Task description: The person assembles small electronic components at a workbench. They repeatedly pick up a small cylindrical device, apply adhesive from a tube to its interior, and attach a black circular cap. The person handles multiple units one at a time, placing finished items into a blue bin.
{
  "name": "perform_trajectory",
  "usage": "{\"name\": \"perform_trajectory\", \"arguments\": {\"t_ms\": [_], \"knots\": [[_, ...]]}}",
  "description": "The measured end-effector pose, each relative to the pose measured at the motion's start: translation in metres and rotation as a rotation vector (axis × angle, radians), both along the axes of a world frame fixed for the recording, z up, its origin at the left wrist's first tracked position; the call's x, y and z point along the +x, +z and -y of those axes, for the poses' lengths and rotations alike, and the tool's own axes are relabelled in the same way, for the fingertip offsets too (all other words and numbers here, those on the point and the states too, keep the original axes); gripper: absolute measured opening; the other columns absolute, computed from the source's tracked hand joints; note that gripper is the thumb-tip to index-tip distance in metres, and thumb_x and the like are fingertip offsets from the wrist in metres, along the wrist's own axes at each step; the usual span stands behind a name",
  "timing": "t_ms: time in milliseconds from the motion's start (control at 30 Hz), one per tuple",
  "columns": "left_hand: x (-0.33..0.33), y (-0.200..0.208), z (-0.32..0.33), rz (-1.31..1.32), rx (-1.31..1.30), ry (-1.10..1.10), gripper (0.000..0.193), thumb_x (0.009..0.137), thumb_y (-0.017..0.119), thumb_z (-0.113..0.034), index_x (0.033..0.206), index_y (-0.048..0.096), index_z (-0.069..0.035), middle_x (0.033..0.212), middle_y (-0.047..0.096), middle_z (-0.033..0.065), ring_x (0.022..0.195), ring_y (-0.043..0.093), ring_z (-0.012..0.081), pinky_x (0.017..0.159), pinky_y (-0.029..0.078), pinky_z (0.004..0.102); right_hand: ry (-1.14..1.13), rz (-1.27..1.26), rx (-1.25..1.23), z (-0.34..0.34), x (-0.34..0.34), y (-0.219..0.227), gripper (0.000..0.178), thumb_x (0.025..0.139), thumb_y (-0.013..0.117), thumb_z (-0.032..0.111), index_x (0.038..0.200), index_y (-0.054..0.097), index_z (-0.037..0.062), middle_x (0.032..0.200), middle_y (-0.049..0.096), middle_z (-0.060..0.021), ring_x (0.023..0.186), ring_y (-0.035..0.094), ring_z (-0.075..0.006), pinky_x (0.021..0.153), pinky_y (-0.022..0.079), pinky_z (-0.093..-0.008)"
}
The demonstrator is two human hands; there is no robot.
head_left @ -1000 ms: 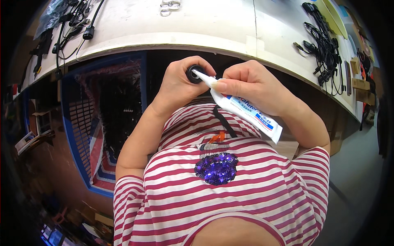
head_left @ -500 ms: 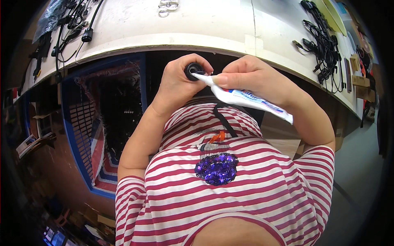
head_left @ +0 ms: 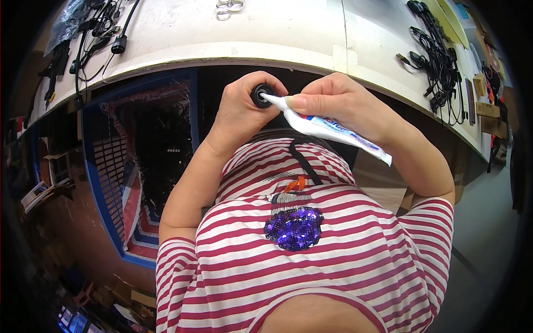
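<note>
Seen from above, a person in a red-and-white striped shirt [head_left: 300, 269] is holding two things together just in front of the near edge of a white table [head_left: 277, 36]. The left hand [head_left: 240, 105] is curling its fingers [head_left: 271, 79] around a black, round, hollow part [head_left: 257, 90], grasping it closely with the open end facing up; how far the fingertips are wrapping underneath is not showing. The right hand [head_left: 341, 102] is pinching a white squeeze tube [head_left: 319, 129] near its neck, with the thumb [head_left: 303, 104] pressing on top and the fingers bending in behind. The tube, printed in blue and red, is slanting down to the right, its flat tail lying near the right wrist. Its tapered white nozzle [head_left: 276, 102] is pointing left, the tip sitting at the mouth of the black part; whether it is touching the inner wall is hard to tell.

On the table, small silver loops [head_left: 227, 7] are lying at the far edge of view, black cables [head_left: 119, 45] are trailing at the left, and a dark cable bundle [head_left: 438, 75] is resting at the right. Below, a blue plastic basket [head_left: 100, 183] is standing left of the person.
</note>
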State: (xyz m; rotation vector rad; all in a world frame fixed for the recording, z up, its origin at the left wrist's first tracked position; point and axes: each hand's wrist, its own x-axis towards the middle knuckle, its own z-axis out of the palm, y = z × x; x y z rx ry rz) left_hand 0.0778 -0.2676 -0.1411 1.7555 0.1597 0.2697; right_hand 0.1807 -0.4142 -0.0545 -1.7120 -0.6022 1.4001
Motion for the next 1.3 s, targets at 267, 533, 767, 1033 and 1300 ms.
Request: {"name": "perform_trajectory", "arguments": {"t_ms": [267,533,767,1033,1300], "knots": [[0.001,0.003,0.0,0.003,0.06,-0.037,0.015,0.066,0.068,0.0,0.08,0.061,-0.002,0.074,0.061,0.0065,0.067,0.058,0.0138,0.062,0.046,0.025,0.07,0.119,-0.038,-0.002,0.003,-0.005,0.038,0.085,0.058,0.037,0.075,0.068,0.0018,0.055,0.057,-0.0019,0.043,0.047,-0.005,0.041,0.035,-0.0197],[0.003,0.001,-0.004,-0.028,0.135,-0.132,0.017,0.064,0.068,-0.001,0.08,0.061,-0.002,0.072,0.06,0.0089,0.063,0.057,0.018,0.059,0.045,0.0273,0.313,0.446,-0.193,-0.016,0.007,0.02,0.036,0.081,0.058,0.032,0.073,0.066,-0.0019,0.055,0.058,-0.0101,0.045,0.054,-0.0133,0.047,0.043,-0.0275],[0.004,-0.001,-0.001,-0.05,0.308,-0.182,0.017,0.064,0.067,-0.006,0.081,0.062,-0.004,0.075,0.06,0.0121,0.067,0.059,0.027,0.062,0.046,0.0332,0.618,0.927,-0.083,-0.021,0.002,0.023,0.025,0.078,0.062,0.023,0.069,0.06,-0.0001,0.055,0.055,-0.0133,0.049,0.053,-0.026,0.052,0.043,-0.0351],[0.007,0.001,-0.006,-0.087,0.265,-0.223,0.016,0.063,0.064,-0.003,0.08,0.063,-0.003,0.073,0.061,0.0121,0.065,0.058,0.0263,0.061,0.046,0.0325,0.681,1.143,0.036,-0.009,-0.002,0.021,0.023,0.074,0.066,0.02,0.065,0.054,0.0033,0.052,0.051,-0.0129,0.052,0.053,-0.0307,0.051,0.041,-0.0365],[0.008,-0.001,-0.008,-0.088,0.01,-0.254,0.015,0.066,0.06,0.002,0.08,0.063,-0.001,0.064,0.055,0.0052,0.056,0.047,0.0094,0.053,0.039,0.0235,0.531,0.92,0.033,0.002,0.007,0.025,0.029,0.075,0.067,0.022,0.064,0.05,0.0013,0.051,0.043,-0.0133,0.045,0.041,-0.0275,0.046,0.033,-0.0358]]}}
